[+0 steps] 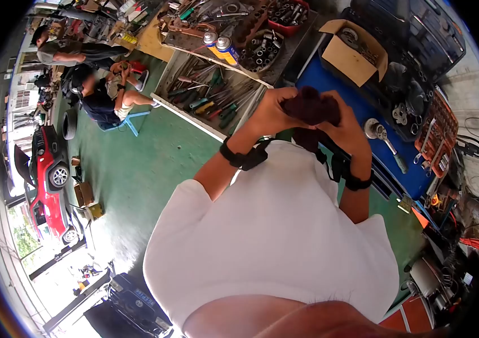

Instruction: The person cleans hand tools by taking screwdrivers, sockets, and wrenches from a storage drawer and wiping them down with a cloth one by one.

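Both of my hands hold a dark maroon cloth-like bundle (311,107) up in front of my chest. My left hand (273,112) has its fingers wrapped round one side of it, and my right hand (349,127) grips the other side. Black bands circle both wrists. Beyond the bundle lies an open drawer (166,79) full of screwdrivers and other hand tools. On the blue surface (383,163) to the right rests a ratchet-like tool (385,143) with a round metal head.
Spray cans (227,50) and trays of sockets (262,50) stand on the bench. An open cardboard box (352,56) is at the upper right. Two people, one standing (62,53) and one seated (101,98), are at the upper left; a red car (47,186) stands far left.
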The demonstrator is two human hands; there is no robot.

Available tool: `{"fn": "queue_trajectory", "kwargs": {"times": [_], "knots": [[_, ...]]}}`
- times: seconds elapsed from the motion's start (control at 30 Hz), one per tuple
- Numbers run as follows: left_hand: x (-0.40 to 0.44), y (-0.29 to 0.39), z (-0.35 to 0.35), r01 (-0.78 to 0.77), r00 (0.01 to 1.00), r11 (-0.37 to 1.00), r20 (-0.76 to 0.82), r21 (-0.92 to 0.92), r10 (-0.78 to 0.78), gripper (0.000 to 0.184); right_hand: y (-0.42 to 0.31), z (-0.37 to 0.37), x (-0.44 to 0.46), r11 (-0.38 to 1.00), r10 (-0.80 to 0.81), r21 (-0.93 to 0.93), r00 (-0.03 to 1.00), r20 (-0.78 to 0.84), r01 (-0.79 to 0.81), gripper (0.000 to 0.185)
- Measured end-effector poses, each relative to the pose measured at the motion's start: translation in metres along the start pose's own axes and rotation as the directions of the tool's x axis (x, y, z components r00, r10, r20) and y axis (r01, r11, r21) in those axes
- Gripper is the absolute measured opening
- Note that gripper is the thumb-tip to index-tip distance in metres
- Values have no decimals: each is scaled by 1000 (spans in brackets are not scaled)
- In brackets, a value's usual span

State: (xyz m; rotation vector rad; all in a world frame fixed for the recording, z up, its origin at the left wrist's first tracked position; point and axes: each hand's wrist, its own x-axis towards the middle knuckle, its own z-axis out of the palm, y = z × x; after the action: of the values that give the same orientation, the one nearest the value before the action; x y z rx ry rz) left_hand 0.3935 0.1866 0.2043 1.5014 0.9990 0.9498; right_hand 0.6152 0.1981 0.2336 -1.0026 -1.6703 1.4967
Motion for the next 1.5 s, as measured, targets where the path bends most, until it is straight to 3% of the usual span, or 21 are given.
{"fn": "queue_trajectory", "kwargs": {"times": [0.07,0.1,0.23,0.27,0.43,0.5,0.57,0.63,0.7,0.73,0.8,0.9,1.03,1.1,1.17,1.23,1.27,1.33,1.37,1.43,1.5], "knots": [[-3,7,-7,15,999,1000,-35,3,-15,50,1,-4,6,974,-156,-153,986,64,164,39],[-2,16,-9,27,997,999,-71,18,-26,47,-1,-2,9,975,-146,-159,987,70,155,39],[0,37,-12,-80,984,996,-154,42,86,30,-5,9,18,994,-80,74,997,17,78,42],[0,39,-10,-98,974,995,-209,-30,89,28,-6,11,21,986,-54,156,998,-17,56,45],[10,28,-14,-156,891,973,-449,-171,64,26,-33,10,35,981,-99,173,993,58,87,51],[11,23,-21,-265,788,941,-515,211,338,27,-36,13,38,978,-54,204,992,117,29,53],[6,24,-22,-230,773,949,-552,214,312,28,-38,20,47,857,-11,507,980,200,-94,52],[3,25,-28,-395,652,823,-507,408,564,26,-40,31,52,810,-53,580,977,209,-80,51],[1,27,-27,-380,618,799,-514,467,595,30,-37,36,58,755,-189,656,965,182,24,48],[2,24,-28,-410,563,749,-502,520,656,31,-36,37,61,755,-183,656,964,194,11,48],[3,21,-28,-412,481,672,-480,615,734,32,-35,37,69,850,-367,455,918,151,265,49],[-2,23,-25,-360,429,679,-533,639,729,33,-30,34,75,864,-411,400,886,213,305,53],[-5,13,-29,-357,435,728,-585,586,684,36,-35,35,76,906,-351,333,906,238,263,58],[-1,5,-31,-361,400,768,-656,529,640,39,-30,37,80,892,-422,270,880,218,361,62],[-3,7,-29,-314,429,763,-632,566,645,49,-27,35,80,901,-421,213,880,220,378,64],[-1,15,-31,-304,522,868,-694,392,497,53,-28,39,81,902,-428,164,875,227,399,66],[-2,12,-32,-304,513,866,-697,398,500,53,-31,44,79,912,-406,144,897,174,384,63],[-4,-2,-33,-198,675,905,-617,377,404,69,-30,47,78,918,-393,121,910,130,379,60],[-4,-8,-31,-200,665,903,-624,380,410,69,-27,48,77,921,-390,61,915,104,386,56],[-1,-19,-24,-296,699,954,-668,53,255,65,-27,48,80,917,-398,1,913,89,399,52],[-3,-28,-18,-248,693,967,-686,59,220,63,-32,54,79,933,-358,81,929,91,351,47]]}}
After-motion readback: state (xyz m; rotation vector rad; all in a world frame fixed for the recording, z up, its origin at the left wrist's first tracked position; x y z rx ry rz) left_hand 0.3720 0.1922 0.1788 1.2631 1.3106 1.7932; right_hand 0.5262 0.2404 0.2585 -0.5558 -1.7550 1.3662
